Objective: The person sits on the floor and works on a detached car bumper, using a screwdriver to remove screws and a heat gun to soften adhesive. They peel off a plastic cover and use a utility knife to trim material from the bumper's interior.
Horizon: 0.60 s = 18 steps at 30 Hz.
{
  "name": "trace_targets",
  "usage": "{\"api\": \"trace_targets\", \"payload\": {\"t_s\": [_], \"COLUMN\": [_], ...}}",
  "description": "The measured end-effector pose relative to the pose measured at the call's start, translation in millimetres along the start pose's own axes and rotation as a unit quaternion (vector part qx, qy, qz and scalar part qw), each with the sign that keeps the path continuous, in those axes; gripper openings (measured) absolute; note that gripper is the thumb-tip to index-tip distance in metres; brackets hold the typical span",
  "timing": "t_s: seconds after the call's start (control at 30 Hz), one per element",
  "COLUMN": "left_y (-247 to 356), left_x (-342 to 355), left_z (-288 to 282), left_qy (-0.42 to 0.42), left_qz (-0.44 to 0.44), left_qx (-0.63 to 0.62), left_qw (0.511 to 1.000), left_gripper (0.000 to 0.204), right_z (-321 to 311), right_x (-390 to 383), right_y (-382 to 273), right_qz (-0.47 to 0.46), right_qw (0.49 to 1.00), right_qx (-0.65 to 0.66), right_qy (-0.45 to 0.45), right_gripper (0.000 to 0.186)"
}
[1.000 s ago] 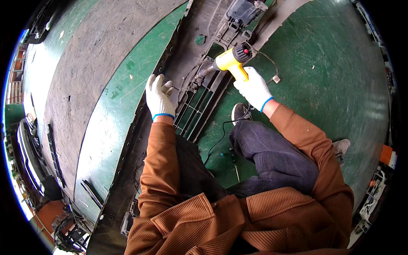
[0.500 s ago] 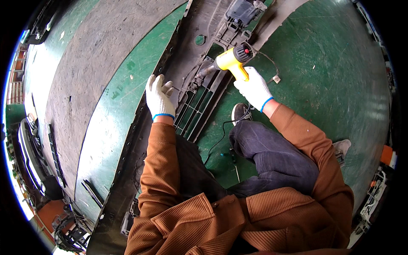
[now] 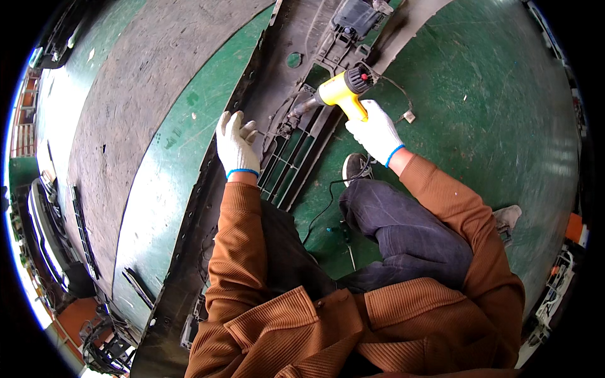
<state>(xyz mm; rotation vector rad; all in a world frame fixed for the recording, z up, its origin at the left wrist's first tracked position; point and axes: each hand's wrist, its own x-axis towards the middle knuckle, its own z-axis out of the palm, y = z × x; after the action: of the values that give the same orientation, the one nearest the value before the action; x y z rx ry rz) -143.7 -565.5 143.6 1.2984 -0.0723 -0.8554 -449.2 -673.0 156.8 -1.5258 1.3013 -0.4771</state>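
Note:
In my white-gloved right hand [image 3: 378, 133] is a yellow heat gun [image 3: 339, 92] with a dark rear end and a red switch. Its metal nozzle points left and down at a small bracket on the inner side of a long dark car bumper [image 3: 265, 82]. My left hand [image 3: 237, 148], also gloved, lies over the bumper to the left of the nozzle, its fingers apart and slightly bent, holding nothing. Between my hands the bumper has a slatted grille [image 3: 288, 167]. A dark plastic box [image 3: 357, 19] is fixed farther up. Whether the nozzle touches the bracket I cannot tell.
A black cord [image 3: 332, 195] runs past my shoe [image 3: 356, 169]. On the green floor by my legs lies a screwdriver [image 3: 350, 246]. A cable with a pale connector [image 3: 409, 116] trails right of the bumper. More car parts [image 3: 53, 239] line the left side.

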Motion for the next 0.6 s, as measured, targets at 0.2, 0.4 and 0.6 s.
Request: {"api": "trace_targets", "payload": {"t_s": [0.2,0.4,0.6], "left_y": [-3.2,-1.8,-1.6], "left_x": [0.5,1.0,0.3], "left_z": [2.9,0.3,3.9], "left_qy": [-0.002,-0.001,-0.004], "left_qz": [-0.001,-0.001,0.001], "left_qx": [-0.006,-0.004,0.007], "left_qw": [1.0,1.0,1.0], "left_gripper": [0.052,0.052,0.051], "right_z": [-1.4,-0.1,-3.5], "right_x": [5.9,1.6,-3.8], "right_y": [15.6,5.7,-6.2], "right_qz": [-0.042,-0.017,0.011], "right_qw": [0.999,1.0,0.999], "right_qx": [-0.023,-0.003,0.033], "right_qy": [0.018,0.003,-0.012], "right_gripper": [0.053,0.052,0.049]}}
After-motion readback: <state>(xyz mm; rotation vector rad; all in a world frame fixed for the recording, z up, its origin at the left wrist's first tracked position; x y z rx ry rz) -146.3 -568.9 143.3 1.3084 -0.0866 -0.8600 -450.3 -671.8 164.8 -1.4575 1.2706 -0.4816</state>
